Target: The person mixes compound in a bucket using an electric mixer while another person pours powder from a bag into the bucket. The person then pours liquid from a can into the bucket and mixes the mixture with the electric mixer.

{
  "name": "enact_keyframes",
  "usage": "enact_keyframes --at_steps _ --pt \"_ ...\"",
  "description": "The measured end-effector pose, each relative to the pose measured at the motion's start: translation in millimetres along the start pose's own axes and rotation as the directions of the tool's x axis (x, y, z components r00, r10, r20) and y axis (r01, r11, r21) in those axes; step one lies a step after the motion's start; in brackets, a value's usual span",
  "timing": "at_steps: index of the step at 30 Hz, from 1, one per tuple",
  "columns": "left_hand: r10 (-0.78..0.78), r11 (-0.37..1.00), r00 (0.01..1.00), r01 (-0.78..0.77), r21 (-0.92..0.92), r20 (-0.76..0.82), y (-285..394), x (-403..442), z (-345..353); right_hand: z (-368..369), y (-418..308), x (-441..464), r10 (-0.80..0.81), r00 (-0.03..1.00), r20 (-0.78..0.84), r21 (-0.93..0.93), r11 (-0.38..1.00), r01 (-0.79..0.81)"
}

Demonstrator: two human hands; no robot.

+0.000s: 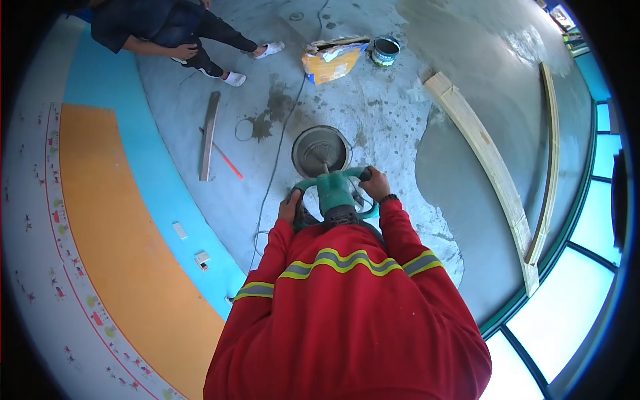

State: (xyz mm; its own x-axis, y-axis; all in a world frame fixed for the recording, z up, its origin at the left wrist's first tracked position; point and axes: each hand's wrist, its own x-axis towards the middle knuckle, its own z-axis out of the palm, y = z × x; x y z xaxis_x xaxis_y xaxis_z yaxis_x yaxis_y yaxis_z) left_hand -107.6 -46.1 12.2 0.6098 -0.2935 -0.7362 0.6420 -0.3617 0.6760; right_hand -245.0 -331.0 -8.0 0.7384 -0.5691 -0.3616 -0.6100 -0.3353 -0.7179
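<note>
left hand (289, 207) and right hand (376, 183) grip green mixer (335, 192) | shaft (325, 168) in bucket (299, 152) | far tub (383, 59): markings unreadable

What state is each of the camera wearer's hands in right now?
Left hand: closed, holding the green mixer by its handle on that side.
Right hand: closed, holding the opposite handle.

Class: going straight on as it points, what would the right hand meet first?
The right hand grips the green mixer handle, so that comes first; beyond it, probably the bucket, though depth is unclear.
</note>
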Motion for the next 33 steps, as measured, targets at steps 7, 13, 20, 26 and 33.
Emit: enact_keyframes --at_steps 7,13,20,26,33 --pt "-0.019 0.999 1.000 0.019 0.040 0.021 -16.8 2.7 6.3 -0.9 18.7 -9.6 -0.023 0.999 -0.032 0.073 0.997 0.025" --pt "0.002 1.000 1.000 -0.003 0.030 0.031 -15.0 -2.0 15.3 -5.7 27.8 -14.4 0.003 1.000 -0.015 0.086 0.996 -0.002" --pt "0.155 0.984 0.979 -0.141 0.104 -0.136 -13.3 25.7 8.1 -7.2 3.9 20.1 0.017 0.999 0.038 0.012 1.000 -0.017" --pt "0.081 0.995 0.920 -0.051 0.088 -0.385 29.0 30.8 10.7 -11.0 -53.4 75.7 -0.079 0.992 0.097 -0.047 0.995 0.084" --pt "0.118 0.993 0.841 -0.101 0.060 -0.528 45.8 70.6 3.2 -42.7 -74.9 122.4 -0.092 0.897 0.431 0.295 0.954 -0.044"
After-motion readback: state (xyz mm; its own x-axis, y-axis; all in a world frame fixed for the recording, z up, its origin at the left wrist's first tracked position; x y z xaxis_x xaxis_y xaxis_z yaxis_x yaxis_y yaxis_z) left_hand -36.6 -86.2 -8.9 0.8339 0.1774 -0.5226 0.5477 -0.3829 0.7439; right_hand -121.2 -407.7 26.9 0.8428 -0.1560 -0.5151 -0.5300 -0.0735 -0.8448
